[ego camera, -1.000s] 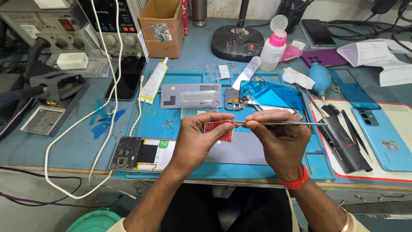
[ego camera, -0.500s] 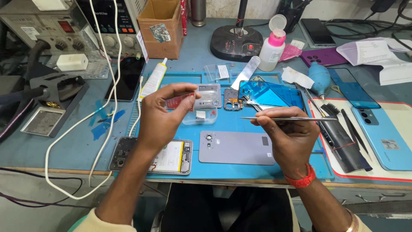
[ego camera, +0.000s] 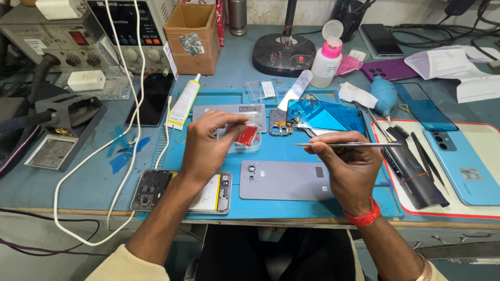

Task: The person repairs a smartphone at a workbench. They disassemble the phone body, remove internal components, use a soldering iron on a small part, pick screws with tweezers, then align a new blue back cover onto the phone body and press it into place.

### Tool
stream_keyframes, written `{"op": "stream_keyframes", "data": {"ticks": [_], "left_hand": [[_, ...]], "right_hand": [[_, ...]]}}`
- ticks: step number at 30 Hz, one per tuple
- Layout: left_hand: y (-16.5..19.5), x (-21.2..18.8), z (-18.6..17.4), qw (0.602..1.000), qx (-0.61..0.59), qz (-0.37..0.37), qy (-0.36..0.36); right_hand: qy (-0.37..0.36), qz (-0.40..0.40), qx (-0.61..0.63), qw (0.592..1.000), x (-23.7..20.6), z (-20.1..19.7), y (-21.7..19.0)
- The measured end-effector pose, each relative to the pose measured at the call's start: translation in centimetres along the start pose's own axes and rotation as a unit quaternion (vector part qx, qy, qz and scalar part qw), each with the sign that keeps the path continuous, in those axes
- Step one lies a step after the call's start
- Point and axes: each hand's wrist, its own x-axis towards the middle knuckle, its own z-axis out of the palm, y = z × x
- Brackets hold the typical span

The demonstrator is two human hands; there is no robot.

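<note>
Two hands work over the blue repair mat (ego camera: 208, 205) on the counter (ego camera: 94, 182), and that mat serves as the landmark for the rest. The left hand (ego camera: 211, 145) pinches a small clear plastic case (ego camera: 246, 139) with a red insert, lifted just above the mat's upper middle, probably so its contents can be reached. The right hand (ego camera: 351, 166) grips thin metal tweezers (ego camera: 344, 144) held level, tips pointing left toward the case but apart from it. A grey phone back cover (ego camera: 284, 180) lies flat on the mat between both hands, within easy reach. The opened phone body (ego camera: 182, 191) rests at the mat's lower left edge, out of the way. A glue tube (ego camera: 183, 101) lies at the mat's upper left corner.
</note>
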Motion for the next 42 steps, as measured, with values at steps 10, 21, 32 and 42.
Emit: {"op": "stream_keyframes", "data": {"ticks": [10,21,32,42], "left_hand": [[-1.8,-0.2,1.0,0.998,0.059,0.018,-0.003],[-1.6,-0.4,0.6,0.948,0.29,0.051,-0.123],[0.4,-2.5,-0.1,0.883,0.413,0.119,-0.191],[2.4,-1.5,-2.5,0.94,0.297,0.012,-0.165]], "right_hand": [[-0.005,0.0,0.0,1.0,-0.1,-0.1,0.2],[-0.006,0.002,0.002,1.0,0.0,0.0,0.1],[-0.005,-0.002,0.0,1.0,0.1,-0.2,0.1],[-0.005,-0.006,0.002,1.0,0.0,0.2,0.4]]}}
